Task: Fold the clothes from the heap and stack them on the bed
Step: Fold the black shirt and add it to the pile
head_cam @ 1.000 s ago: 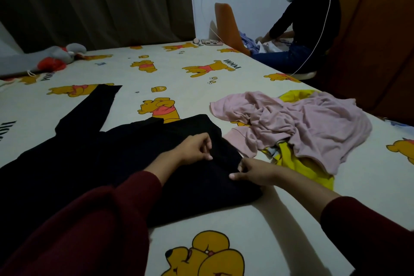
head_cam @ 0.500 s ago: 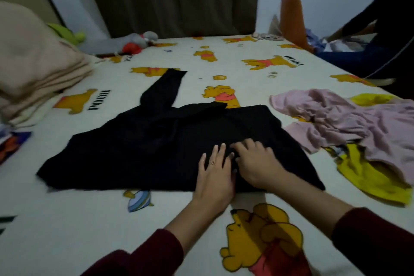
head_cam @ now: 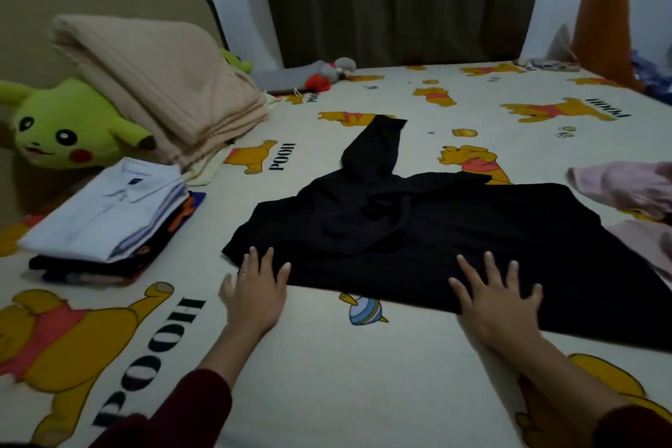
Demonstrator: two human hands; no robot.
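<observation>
A black long-sleeved garment point(head_cam: 436, 236) lies spread on the bed point(head_cam: 327, 375), one sleeve pointing away from me. My left hand point(head_cam: 256, 291) lies flat with spread fingers at the garment's near left corner, fingertips on the cloth. My right hand point(head_cam: 494, 296) presses flat on the near hem, fingers spread. A stack of folded clothes point(head_cam: 109, 218) with a white shirt on top sits at the left. The heap of pink clothes point(head_cam: 632, 193) lies at the right edge.
A folded beige blanket point(head_cam: 160, 84) and a green-yellow plush toy point(head_cam: 65, 124) rest against the headboard at the left. A grey and red plush point(head_cam: 316, 76) lies at the far side by the dark curtain. An orange chair back point(head_cam: 600, 33) stands at the far right.
My hands, side by side in the garment's middle half a second ago, have slid apart along the near hem. My view has turned left, bringing the folded stack and plush toy into sight.
</observation>
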